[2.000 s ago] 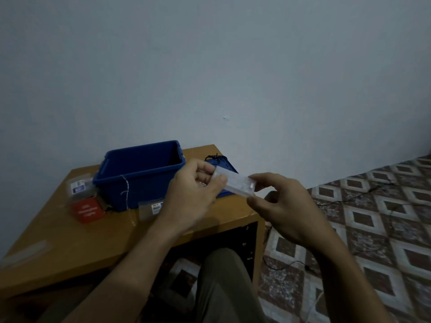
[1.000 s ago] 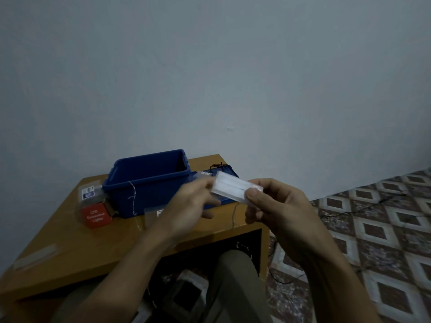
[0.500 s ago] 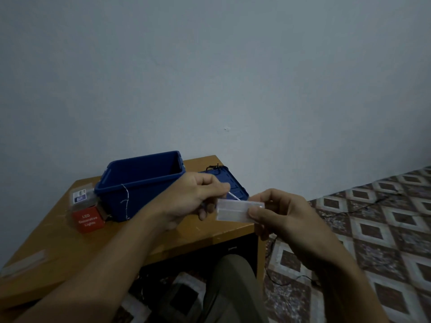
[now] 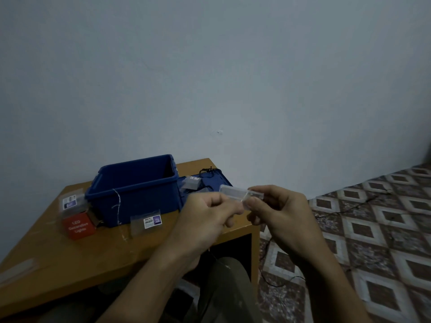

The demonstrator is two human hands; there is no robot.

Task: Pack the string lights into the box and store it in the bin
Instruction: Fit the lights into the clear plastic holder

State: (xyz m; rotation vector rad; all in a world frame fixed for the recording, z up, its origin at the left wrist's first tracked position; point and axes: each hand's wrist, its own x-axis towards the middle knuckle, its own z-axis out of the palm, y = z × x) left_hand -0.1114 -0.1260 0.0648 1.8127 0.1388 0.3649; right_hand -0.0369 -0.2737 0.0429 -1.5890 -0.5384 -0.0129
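Head view: right hand (image 4: 281,212) pinches clear box (image 4: 233,192).

Bin mouth open from above, clutter around its base.
Blue bin (image 4: 137,194) at the table's (image 4: 70,257) back, thin wire (image 4: 117,206) over its front wall. Red box (image 4: 78,226) and clear packet (image 4: 145,222) just in front; blue lid (image 4: 218,181) with a small clear box (image 4: 192,183) just right. Open wood from there to the near edge. Right hand (image 4: 282,213) gripping a clear case (image 4: 231,191) and left hand (image 4: 205,215) hang above the right front corner. Black cables (image 4: 335,212) cross the floor.
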